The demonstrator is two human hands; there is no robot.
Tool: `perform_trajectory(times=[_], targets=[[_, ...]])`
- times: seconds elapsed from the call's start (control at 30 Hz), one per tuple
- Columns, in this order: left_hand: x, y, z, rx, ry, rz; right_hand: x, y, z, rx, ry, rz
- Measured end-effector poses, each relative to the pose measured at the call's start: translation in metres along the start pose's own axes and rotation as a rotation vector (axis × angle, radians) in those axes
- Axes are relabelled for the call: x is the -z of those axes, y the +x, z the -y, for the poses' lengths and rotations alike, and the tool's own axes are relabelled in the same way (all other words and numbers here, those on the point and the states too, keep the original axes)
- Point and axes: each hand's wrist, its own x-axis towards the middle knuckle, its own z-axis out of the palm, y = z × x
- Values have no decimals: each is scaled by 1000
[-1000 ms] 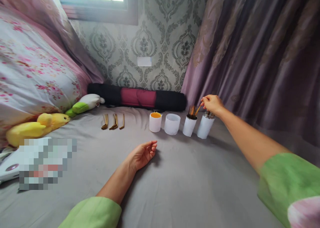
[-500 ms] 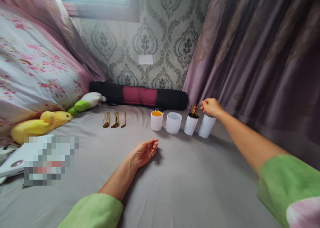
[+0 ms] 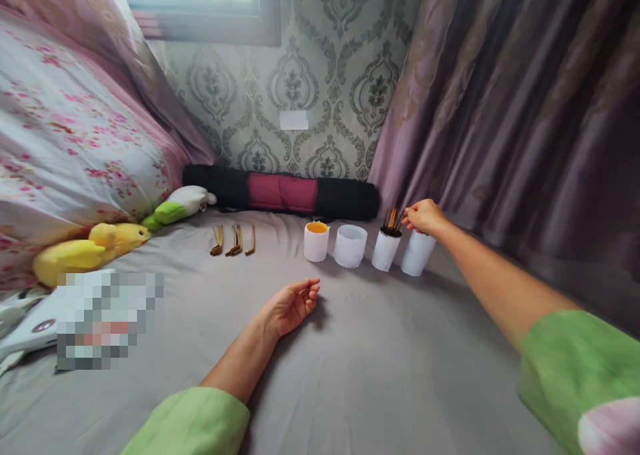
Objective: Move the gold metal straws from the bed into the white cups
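My right hand [image 3: 425, 216] is at the rim of a dark-mouthed white cup [image 3: 386, 252], pinched on one of the thin brown sticks [image 3: 392, 216] standing in it; the fingertips are small and partly hidden. Below that hand stands another white cup [image 3: 417, 254], its mouth mostly covered by the hand. My left hand [image 3: 295, 305] lies on the grey sheet, palm turned up, fingers loosely bent and holding nothing. Farther left in the row are a wide white cup [image 3: 351, 246] and a white cup with an orange inside [image 3: 316, 243].
Thin golden-brown sticks lie in two small groups [image 3: 217, 240] [image 3: 235, 240], with a single stick [image 3: 251, 240] beside them. Behind is a black and maroon roll [image 3: 283, 194]. Plush toys [image 3: 100, 248] and a white device [image 3: 45, 322] lie at left; a purple curtain [image 3: 500, 122] hangs at right.
The whole view has shifted slightly, moving everything a little to the right. My right hand stays at the sticks, and my left hand keeps its pose on the sheet.
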Motion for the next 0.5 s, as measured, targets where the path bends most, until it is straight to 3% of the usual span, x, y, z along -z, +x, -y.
perform_trajectory(times=[0.5], targets=[[3,4,-2,28,-59,34,-16,25,-8,-35,96,18]])
